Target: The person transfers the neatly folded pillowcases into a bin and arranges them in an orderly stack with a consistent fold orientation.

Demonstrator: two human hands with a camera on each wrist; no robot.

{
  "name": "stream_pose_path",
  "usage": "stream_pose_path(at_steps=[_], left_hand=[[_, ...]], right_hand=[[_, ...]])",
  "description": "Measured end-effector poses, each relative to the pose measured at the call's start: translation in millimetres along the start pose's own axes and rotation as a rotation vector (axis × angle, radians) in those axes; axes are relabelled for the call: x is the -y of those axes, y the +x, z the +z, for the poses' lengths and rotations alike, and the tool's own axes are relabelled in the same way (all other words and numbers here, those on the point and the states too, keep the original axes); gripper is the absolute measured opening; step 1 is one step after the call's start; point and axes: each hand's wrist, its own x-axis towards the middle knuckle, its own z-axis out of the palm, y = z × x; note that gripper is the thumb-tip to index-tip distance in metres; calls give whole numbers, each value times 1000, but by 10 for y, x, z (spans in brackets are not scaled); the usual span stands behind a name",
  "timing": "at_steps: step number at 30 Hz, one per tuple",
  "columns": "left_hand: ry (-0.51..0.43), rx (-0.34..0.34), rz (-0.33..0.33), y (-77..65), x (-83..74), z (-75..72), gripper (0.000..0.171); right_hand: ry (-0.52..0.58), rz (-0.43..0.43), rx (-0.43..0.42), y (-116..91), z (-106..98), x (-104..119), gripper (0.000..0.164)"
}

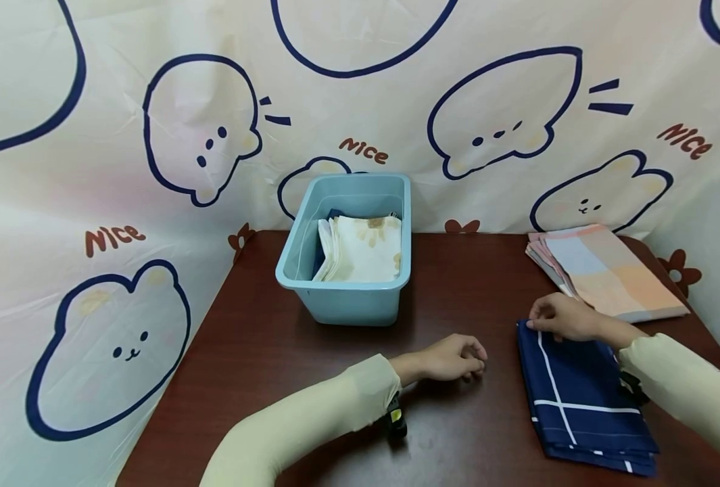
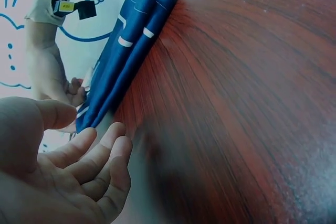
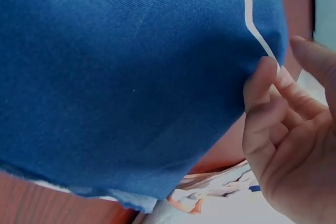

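Note:
A folded navy cloth with white lines (image 1: pixel 585 399) lies on the right side of the table. My right hand (image 1: pixel 566 318) is at its far left corner. In the right wrist view, bent fingertips (image 3: pixel 265 72) touch the edge of the navy cloth (image 3: pixel 131 77), and the thumb stands apart from them. My left hand (image 1: pixel 453 357) hovers over the table left of the cloth, holding nothing. Its fingers are loosely curled, palm facing the cloth, in the left wrist view, where the layered folds of the navy cloth (image 2: pixel 128 51) show beyond the hand.
A light blue bin (image 1: pixel 350 304) stands at the back of the brown table (image 1: pixel 244 379), with folded white patterned cloths (image 1: pixel 368 250) and something dark blue inside. A folded peach and grey checked cloth (image 1: pixel 621 270) lies at the back right. A printed curtain (image 1: pixel 347 108) encloses the table.

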Motion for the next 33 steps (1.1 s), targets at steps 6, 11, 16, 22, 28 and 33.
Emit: stream_pose_path(at_steps=[6,11,16,22,28,33], left_hand=[[-6,-10,-7,46,-36,8,21],[-10,-18,-5,74,-75,6,20],[-8,-29,-5,101,-116,3,19],[-14,-51,-26,153,-135,55,20],[-39,-93,-61,208,-160,158,19],[-64,-117,-121,254,-206,259,20]], right_hand=[[36,47,-25,-61,-72,33,28],[43,48,-67,-155,-167,49,34],[46,44,-94,-250,-220,1,34],[47,20,-142,-406,-236,-133,27],[17,37,-149,-506,-253,-222,26],[-35,163,-124,-621,-247,-288,31]])
